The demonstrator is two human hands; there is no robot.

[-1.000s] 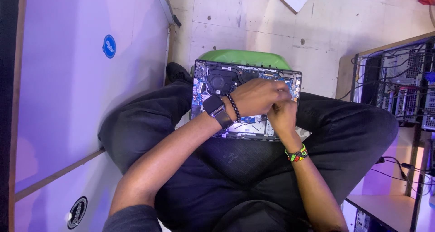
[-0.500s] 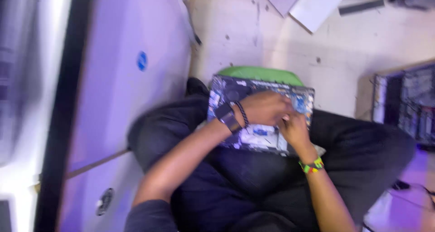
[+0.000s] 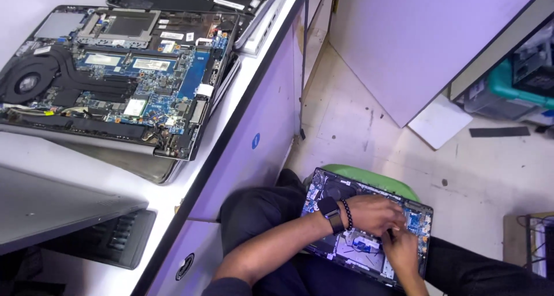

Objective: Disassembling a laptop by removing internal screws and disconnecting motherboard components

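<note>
Floor (image 3: 358,128) | white sheet (image 3: 440,124) | cabinet's round blue sticker (image 3: 255,140) | both hands on laptop (image 3: 358,244)

Matt blue circuit board (image 3: 154,76), glossy white desk (image 3: 75,163), rough stained concrete floor (image 3: 369,128).

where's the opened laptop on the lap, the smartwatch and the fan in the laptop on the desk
opened laptop (image 3: 416,214), head view, right part of its board
smartwatch (image 3: 330,207), head view, its face
fan (image 3: 27,83), head view, its hub
</note>
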